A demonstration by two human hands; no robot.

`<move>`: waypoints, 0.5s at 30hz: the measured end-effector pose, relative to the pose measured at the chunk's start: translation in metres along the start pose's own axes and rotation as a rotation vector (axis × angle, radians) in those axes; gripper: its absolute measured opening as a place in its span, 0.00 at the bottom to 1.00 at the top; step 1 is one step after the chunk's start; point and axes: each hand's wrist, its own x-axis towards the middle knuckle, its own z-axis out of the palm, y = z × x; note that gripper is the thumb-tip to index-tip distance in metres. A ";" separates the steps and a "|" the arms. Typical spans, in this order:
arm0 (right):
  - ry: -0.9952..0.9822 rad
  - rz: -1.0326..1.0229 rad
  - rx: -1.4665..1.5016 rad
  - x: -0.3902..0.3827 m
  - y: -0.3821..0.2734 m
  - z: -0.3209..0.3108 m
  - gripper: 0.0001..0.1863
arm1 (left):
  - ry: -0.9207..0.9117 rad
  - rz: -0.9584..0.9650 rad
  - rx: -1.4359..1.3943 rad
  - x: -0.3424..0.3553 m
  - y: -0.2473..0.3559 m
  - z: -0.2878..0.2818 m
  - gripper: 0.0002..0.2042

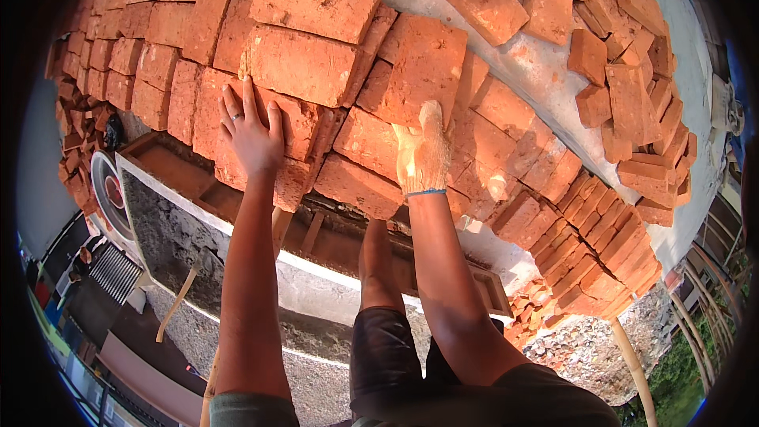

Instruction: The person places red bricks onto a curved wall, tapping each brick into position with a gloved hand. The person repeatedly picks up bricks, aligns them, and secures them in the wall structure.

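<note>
Evidently, from the head view, I judged the step to be handling a loose brick [427, 67]; the next move called for a steady, level hold. The brick extended beyond the gloved right hand [424, 150], which gripped its near end, thumb on top, other fingers mostly hidden. My left hand [257, 142] lay spread, grasping nothing, on the stack [304, 67].

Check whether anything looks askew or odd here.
Loose orange rectangular clay bricks at upper right lie jumbled, unlike the orderly orange brick rows at left. Also, only the right hand wears a pale fabric glove; the left hand is ungloved.
</note>
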 end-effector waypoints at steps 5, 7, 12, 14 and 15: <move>-0.183 0.136 0.272 -0.007 0.023 0.013 0.48 | 0.012 -0.001 -0.012 0.001 0.000 -0.001 0.32; -0.242 0.176 0.153 -0.008 0.012 0.011 0.58 | 0.013 0.011 -0.028 0.001 0.000 0.000 0.32; -0.249 0.149 -1.058 0.015 -0.024 0.015 0.50 | 0.004 -0.005 -0.039 0.001 0.001 -0.002 0.32; -0.341 0.257 -1.166 0.024 -0.029 0.016 0.44 | -0.016 -0.023 -0.027 0.001 0.002 -0.004 0.32; -0.328 0.287 -1.216 0.027 -0.032 0.016 0.43 | -0.009 -0.025 -0.032 0.001 0.002 -0.005 0.32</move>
